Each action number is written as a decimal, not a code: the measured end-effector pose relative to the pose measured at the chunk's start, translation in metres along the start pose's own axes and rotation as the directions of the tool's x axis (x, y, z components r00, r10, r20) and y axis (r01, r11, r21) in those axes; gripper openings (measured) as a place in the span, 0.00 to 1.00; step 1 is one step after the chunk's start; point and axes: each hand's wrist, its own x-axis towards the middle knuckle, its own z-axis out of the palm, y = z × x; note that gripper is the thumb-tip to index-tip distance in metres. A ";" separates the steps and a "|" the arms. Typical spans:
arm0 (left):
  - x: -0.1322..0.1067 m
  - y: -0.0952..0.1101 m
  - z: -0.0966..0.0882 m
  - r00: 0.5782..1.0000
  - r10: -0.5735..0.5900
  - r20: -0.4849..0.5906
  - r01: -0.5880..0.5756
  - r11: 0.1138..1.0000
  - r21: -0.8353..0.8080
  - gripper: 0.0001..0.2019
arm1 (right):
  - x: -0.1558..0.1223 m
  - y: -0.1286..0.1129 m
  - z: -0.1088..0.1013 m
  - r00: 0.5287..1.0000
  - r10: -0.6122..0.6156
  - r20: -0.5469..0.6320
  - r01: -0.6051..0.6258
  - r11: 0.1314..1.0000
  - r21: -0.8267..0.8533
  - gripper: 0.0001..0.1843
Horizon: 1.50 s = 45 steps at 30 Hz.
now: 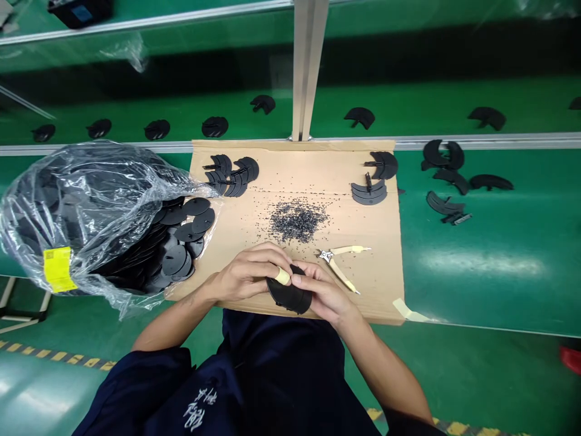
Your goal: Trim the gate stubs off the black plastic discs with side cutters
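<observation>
Your left hand is closed on the upper edge of a black part, a yellow wrap round one finger (probably a guard against rough edges). Your right hand grips the same part from the other side, thumb near its top edge; two hands likely steady it better than one, though your fingers hide just what they pinch. You hold it over the near edge of the cardboard, close to your body, presumably for a better view. Beyond it lies a heap of black bits, which the cardboard seems meant to catch. Cutters lie splayed beside your right hand, perhaps for an easy reach. To your left, a clear bag lies with its mouth toward you, discs spilling out, which probably makes them simple to pick up.
</observation>
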 end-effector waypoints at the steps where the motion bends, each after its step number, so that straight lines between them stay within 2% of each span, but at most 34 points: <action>1: 0.000 0.000 0.000 1.000 -0.008 -0.005 0.008 1.000 -0.003 0.05 | 0.000 -0.001 0.001 1.000 -0.009 -0.008 0.009 1.000 -0.013 0.19; 9: -0.004 0.000 0.001 0.999 -0.042 0.000 0.042 0.999 -0.008 0.07 | -0.002 0.000 0.000 0.998 -0.050 -0.026 0.048 0.996 -0.072 0.19; 15: -0.008 -0.003 0.004 0.992 -0.127 -0.012 0.127 0.992 0.016 0.20 | -0.003 0.001 0.000 0.981 -0.168 -0.094 0.148 0.971 -0.188 0.19; 24: -0.007 -0.001 -0.001 0.994 -0.106 0.004 0.106 0.994 0.009 0.12 | -0.004 0.001 -0.002 0.987 -0.120 -0.103 0.094 0.968 -0.233 0.22; 34: -0.009 -0.004 0.001 0.996 -0.089 0.005 0.089 0.996 -0.014 0.13 | -0.004 0.007 -0.008 0.990 -0.131 -0.056 0.116 0.969 -0.216 0.19; 38: -0.010 -0.005 0.004 0.995 -0.102 -0.002 0.102 0.994 -0.027 0.18 | -0.003 0.007 -0.007 0.984 -0.165 -0.068 0.143 0.958 -0.247 0.19; 40: -0.012 -0.005 0.005 0.989 -0.144 -0.022 0.144 0.989 -0.039 0.22 | -0.003 0.004 -0.006 0.973 -0.218 -0.077 0.188 0.941 -0.281 0.19; 42: -0.015 -0.006 0.006 0.970 -0.237 -0.056 0.232 0.969 -0.083 0.22 | -0.004 0.001 -0.005 0.959 -0.267 -0.100 0.221 0.918 -0.329 0.20; 45: -0.023 -0.008 0.007 0.897 -0.428 -0.111 0.393 0.887 -0.242 0.18 | -0.007 -0.002 -0.005 0.943 -0.307 -0.128 0.234 0.887 -0.399 0.21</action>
